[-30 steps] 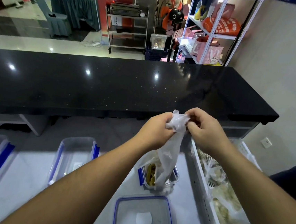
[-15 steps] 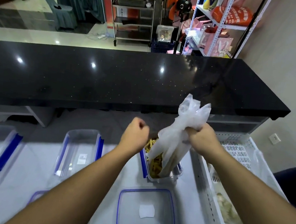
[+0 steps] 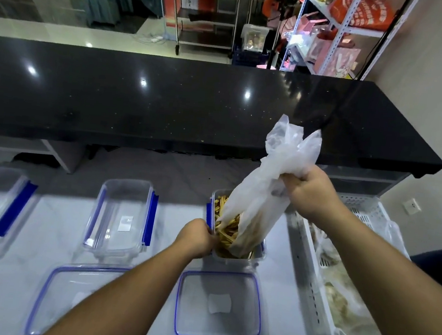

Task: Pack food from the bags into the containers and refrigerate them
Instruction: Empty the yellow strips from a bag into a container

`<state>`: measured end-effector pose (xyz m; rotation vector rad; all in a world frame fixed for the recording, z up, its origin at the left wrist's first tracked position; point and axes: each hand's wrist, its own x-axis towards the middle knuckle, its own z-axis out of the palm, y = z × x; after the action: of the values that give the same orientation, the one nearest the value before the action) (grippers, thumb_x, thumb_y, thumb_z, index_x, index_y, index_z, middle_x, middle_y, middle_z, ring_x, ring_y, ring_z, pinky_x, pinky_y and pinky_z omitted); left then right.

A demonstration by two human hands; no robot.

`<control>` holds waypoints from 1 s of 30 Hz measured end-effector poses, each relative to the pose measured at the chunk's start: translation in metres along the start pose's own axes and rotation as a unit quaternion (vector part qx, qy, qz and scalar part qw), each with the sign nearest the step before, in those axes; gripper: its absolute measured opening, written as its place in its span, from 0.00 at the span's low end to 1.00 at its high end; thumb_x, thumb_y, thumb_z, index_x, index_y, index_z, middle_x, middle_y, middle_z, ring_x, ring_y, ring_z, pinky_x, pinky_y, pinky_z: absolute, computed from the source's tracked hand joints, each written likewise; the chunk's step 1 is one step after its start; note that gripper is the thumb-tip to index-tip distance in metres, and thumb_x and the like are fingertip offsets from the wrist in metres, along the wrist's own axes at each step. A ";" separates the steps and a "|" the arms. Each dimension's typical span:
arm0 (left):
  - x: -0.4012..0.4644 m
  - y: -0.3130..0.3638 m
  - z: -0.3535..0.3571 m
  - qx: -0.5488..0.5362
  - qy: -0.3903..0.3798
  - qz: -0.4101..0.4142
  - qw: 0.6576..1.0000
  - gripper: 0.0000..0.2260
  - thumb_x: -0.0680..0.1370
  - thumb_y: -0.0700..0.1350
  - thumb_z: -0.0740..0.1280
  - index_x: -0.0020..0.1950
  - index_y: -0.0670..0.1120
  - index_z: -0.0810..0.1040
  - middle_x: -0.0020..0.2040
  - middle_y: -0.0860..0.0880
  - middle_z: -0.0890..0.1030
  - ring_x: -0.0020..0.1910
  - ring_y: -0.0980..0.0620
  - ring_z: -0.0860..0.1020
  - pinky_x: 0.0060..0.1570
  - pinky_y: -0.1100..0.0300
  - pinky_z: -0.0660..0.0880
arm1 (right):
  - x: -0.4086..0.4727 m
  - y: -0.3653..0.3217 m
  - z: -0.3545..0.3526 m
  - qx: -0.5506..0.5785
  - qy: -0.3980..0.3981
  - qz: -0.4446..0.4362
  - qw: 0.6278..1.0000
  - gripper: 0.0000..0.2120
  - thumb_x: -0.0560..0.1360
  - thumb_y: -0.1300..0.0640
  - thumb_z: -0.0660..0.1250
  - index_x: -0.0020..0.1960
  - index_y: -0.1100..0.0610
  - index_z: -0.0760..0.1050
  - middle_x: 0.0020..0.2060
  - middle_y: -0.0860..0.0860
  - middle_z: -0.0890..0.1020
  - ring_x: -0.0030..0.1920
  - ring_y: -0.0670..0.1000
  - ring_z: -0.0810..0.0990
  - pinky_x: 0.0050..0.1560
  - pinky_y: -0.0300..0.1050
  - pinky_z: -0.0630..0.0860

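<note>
The right hand (image 3: 310,192) grips a crinkled translucent plastic bag (image 3: 262,198) upended over the clear rectangular container (image 3: 235,256) of yellow strips (image 3: 226,231); the left hand (image 3: 198,236) grips the container's left rim.

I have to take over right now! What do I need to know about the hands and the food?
Right hand grips the white plastic bag, upended over the container.
Left hand holds that container's left edge.
Done: yellow food strips are partly in it.
Left: finish emptying, fit the lid lying in front, fill the empty container from the bagged food in the white basket, refrigerate.
</note>
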<state>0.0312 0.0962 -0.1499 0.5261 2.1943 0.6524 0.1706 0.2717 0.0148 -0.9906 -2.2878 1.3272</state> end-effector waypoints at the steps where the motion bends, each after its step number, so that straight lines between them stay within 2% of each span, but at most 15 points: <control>1: 0.000 -0.002 -0.003 0.010 -0.001 -0.006 1.000 0.11 0.78 0.50 0.73 0.56 0.45 0.82 0.47 0.46 0.85 0.46 0.46 0.85 0.49 0.51 0.86 | -0.001 -0.002 0.001 0.009 -0.006 -0.006 1.000 0.10 0.82 0.60 0.64 0.45 0.55 0.83 0.41 0.53 0.86 0.38 0.49 0.84 0.36 0.43 0.79; 3: -0.001 -0.005 -0.006 0.044 0.003 -0.003 0.999 0.13 0.78 0.50 0.72 0.59 0.45 0.79 0.49 0.46 0.84 0.47 0.46 0.84 0.50 0.51 0.85 | -0.005 -0.006 0.005 0.017 -0.023 -0.012 1.000 0.10 0.83 0.59 0.64 0.47 0.52 0.82 0.43 0.50 0.86 0.44 0.48 0.85 0.40 0.42 0.80; 6: -0.003 0.000 -0.010 0.060 0.040 0.046 0.996 0.19 0.79 0.53 0.71 0.66 0.49 0.71 0.60 0.46 0.77 0.53 0.44 0.82 0.49 0.54 0.82 | -0.007 -0.012 0.008 0.029 -0.022 -0.014 0.999 0.12 0.84 0.60 0.63 0.45 0.51 0.82 0.44 0.50 0.86 0.46 0.49 0.85 0.41 0.41 0.81; 8: -0.003 0.009 -0.012 0.072 0.058 0.103 0.990 0.15 0.81 0.51 0.67 0.66 0.51 0.73 0.64 0.47 0.73 0.55 0.43 0.80 0.50 0.54 0.79 | -0.005 -0.016 0.009 0.049 -0.027 -0.016 0.998 0.12 0.84 0.60 0.63 0.47 0.54 0.83 0.44 0.53 0.86 0.47 0.54 0.86 0.43 0.46 0.84; 10: -0.005 0.016 -0.013 0.099 0.075 0.132 0.983 0.08 0.81 0.50 0.63 0.54 0.48 0.78 0.58 0.45 0.78 0.47 0.46 0.79 0.44 0.55 0.78 | -0.005 -0.017 0.009 0.046 -0.027 -0.021 0.998 0.11 0.84 0.58 0.63 0.48 0.52 0.83 0.46 0.52 0.86 0.49 0.53 0.86 0.48 0.50 0.84; 11: -0.006 0.018 -0.014 0.095 0.088 0.129 0.983 0.08 0.82 0.50 0.63 0.50 0.47 0.78 0.52 0.45 0.80 0.43 0.47 0.79 0.42 0.53 0.80 | -0.005 -0.017 0.009 0.050 -0.023 -0.026 0.998 0.10 0.84 0.58 0.63 0.49 0.50 0.83 0.47 0.51 0.86 0.50 0.52 0.85 0.50 0.50 0.83; 13: -0.009 0.022 -0.018 0.040 0.109 0.128 0.985 0.09 0.83 0.53 0.63 0.50 0.49 0.79 0.46 0.48 0.83 0.42 0.48 0.81 0.44 0.50 0.83 | -0.004 -0.017 0.007 0.065 -0.011 -0.035 0.997 0.09 0.84 0.57 0.64 0.51 0.51 0.82 0.48 0.51 0.86 0.51 0.52 0.85 0.53 0.51 0.82; 16: -0.014 0.030 -0.027 -0.078 0.127 0.150 0.977 0.07 0.84 0.53 0.64 0.50 0.53 0.79 0.44 0.51 0.84 0.41 0.49 0.82 0.39 0.53 0.81 | -0.004 -0.015 0.005 0.050 -0.009 -0.020 0.999 0.09 0.84 0.56 0.63 0.51 0.50 0.81 0.48 0.52 0.86 0.51 0.52 0.85 0.53 0.52 0.83; 18: -0.014 0.034 -0.034 -0.117 0.113 0.149 0.975 0.06 0.84 0.49 0.64 0.52 0.54 0.80 0.46 0.51 0.84 0.43 0.50 0.82 0.42 0.52 0.82 | -0.005 -0.011 0.006 0.041 -0.010 -0.003 0.999 0.09 0.84 0.56 0.64 0.50 0.50 0.81 0.47 0.52 0.85 0.50 0.53 0.84 0.53 0.54 0.83; 22: -0.009 0.027 -0.039 -0.036 0.030 0.121 0.992 0.07 0.84 0.48 0.64 0.60 0.53 0.80 0.48 0.53 0.84 0.46 0.53 0.83 0.41 0.59 0.81 | -0.002 -0.005 0.006 0.036 0.007 0.026 0.999 0.08 0.83 0.55 0.64 0.55 0.54 0.82 0.48 0.52 0.85 0.50 0.54 0.84 0.57 0.61 0.82; 25: -0.010 0.023 -0.042 -0.096 0.019 0.113 0.989 0.08 0.84 0.48 0.65 0.63 0.54 0.78 0.52 0.53 0.84 0.50 0.53 0.83 0.48 0.56 0.84 | 0.000 -0.007 0.006 0.069 0.017 0.033 0.997 0.07 0.83 0.55 0.65 0.52 0.53 0.82 0.46 0.53 0.86 0.49 0.55 0.86 0.57 0.62 0.82; 28: -0.020 0.028 -0.040 -0.130 -0.049 0.153 0.978 0.08 0.81 0.46 0.68 0.59 0.56 0.78 0.52 0.52 0.84 0.51 0.56 0.82 0.44 0.65 0.81 | 0.001 -0.013 0.013 0.097 0.021 0.026 0.995 0.07 0.82 0.57 0.65 0.50 0.53 0.82 0.45 0.53 0.87 0.50 0.55 0.86 0.55 0.60 0.83; 30: -0.022 0.030 -0.033 -0.078 -0.064 0.165 0.981 0.04 0.78 0.44 0.70 0.52 0.51 0.81 0.50 0.46 0.86 0.47 0.52 0.83 0.44 0.60 0.83 | 0.001 -0.019 0.021 0.107 0.017 0.027 0.994 0.08 0.82 0.58 0.65 0.49 0.52 0.82 0.46 0.53 0.87 0.50 0.56 0.86 0.55 0.59 0.83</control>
<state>0.0242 0.0983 -0.1003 0.8336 1.9329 0.9310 0.1502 0.2532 0.0202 -0.9991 -2.0540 1.5276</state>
